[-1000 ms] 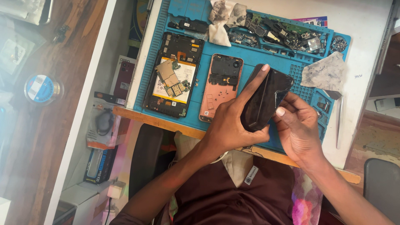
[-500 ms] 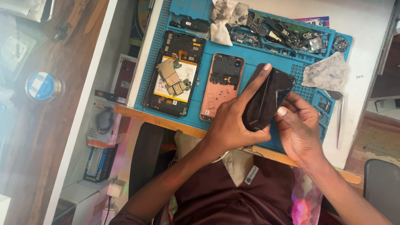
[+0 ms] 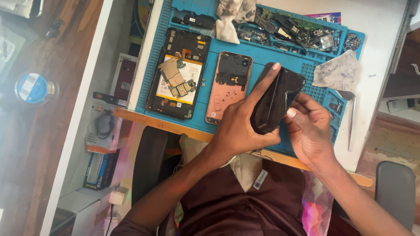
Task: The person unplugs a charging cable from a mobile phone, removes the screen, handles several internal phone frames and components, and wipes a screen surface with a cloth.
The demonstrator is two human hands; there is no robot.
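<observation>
As hands (image 3: 280, 126) cradle black phone (image 3: 276, 102), forefinger outstretched

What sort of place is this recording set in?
Most likely a phone repair bench. A blue repair mat holds an opened phone with exposed boards, a salmon-coloured phone frame and loose small parts, while both hands grip a dark phone.

A phone repair bench in a small workshop

A blue repair mat (image 3: 271, 57) is laid on a white table (image 3: 385, 43), and an opened phone (image 3: 177, 74) with its insides showing is seen on it. A pink phone back (image 3: 227, 87) is placed beside it. Small loose phone parts (image 3: 297, 28) are heaped in the mat's top trays. Packed goods are kept on a shelf (image 3: 100, 131) under the table.
</observation>
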